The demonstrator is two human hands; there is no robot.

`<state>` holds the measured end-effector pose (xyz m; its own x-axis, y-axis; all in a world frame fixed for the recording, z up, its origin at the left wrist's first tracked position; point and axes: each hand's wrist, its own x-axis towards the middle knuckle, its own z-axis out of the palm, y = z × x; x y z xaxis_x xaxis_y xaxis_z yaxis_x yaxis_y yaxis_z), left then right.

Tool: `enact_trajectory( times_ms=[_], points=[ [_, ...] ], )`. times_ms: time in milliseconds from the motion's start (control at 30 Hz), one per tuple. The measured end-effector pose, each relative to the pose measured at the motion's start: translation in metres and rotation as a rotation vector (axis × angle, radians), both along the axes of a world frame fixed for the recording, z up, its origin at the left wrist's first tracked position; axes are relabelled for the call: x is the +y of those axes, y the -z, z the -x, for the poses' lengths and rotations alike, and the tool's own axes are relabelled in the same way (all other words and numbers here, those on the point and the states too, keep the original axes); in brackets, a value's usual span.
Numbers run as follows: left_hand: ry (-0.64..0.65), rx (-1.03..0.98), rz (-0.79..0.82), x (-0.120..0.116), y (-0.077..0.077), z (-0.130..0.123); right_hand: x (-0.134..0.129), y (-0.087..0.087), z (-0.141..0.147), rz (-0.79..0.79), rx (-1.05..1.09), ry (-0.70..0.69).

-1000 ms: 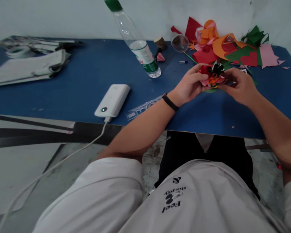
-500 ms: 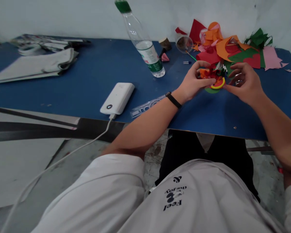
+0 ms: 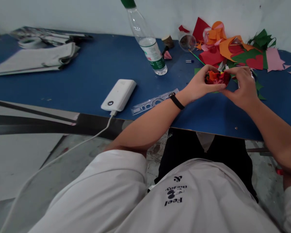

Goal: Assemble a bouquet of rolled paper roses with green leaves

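A small red and orange craft piece (image 3: 217,78) is held between my two hands above the blue table. My left hand (image 3: 200,82), with a black band at its wrist, grips the left side, thumb along the near edge. My right hand (image 3: 244,84) closes on the right side, its thumb near the left thumb. The fingers cover part of the piece. Green paper (image 3: 260,92) lies beside and beneath the right hand. Part of a pair of scissors (image 3: 221,66) shows just behind the hands.
Coloured paper scraps (image 3: 242,53) and a clear cup (image 3: 187,42) stand at the back. A bottle (image 3: 151,55), blue-capped small item (image 3: 189,61), ruler (image 3: 152,102), white power bank (image 3: 118,94) with cable, and folded cloth or paper (image 3: 36,60) lie further left.
My right hand has moved left and closed on the piece. The piece has turned, so its yellow ring is mostly out of sight. The view has shifted slightly.
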<state>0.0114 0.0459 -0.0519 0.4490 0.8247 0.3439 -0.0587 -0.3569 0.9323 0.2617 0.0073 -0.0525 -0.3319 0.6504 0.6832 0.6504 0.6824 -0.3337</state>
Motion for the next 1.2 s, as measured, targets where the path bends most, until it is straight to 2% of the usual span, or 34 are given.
enact_trajectory(
  times_ms=[267, 500, 633, 867, 1033, 1133, 1200],
  points=[
    [0.115, -0.027, 0.025, 0.005, -0.002, 0.002, -0.003, -0.009, -0.004, 0.077, -0.029, 0.011],
    [0.222, -0.124, 0.219, -0.007, -0.007, 0.003, -0.002, -0.012, -0.006, 0.01, 0.003, -0.119],
    [0.231, -0.147, 0.336, -0.012, -0.012, 0.006, -0.005, -0.013, -0.008, 0.118, -0.001, -0.095],
    [0.229, -0.263, 0.498, -0.009, -0.011, 0.007, 0.007, 0.001, -0.009, 0.131, 0.107, -0.202],
    [0.304, -0.367, 0.598, -0.015, -0.013, 0.002, 0.008, 0.006, 0.001, 0.065, 0.109, -0.14],
    [0.283, -0.394, 0.604, -0.014, -0.013, -0.002, -0.002, 0.002, 0.009, 0.021, 0.116, -0.082],
    [0.267, -0.363, 0.61, -0.009, -0.012, -0.003, -0.011, -0.005, 0.014, 0.053, 0.083, 0.02]
  ],
)
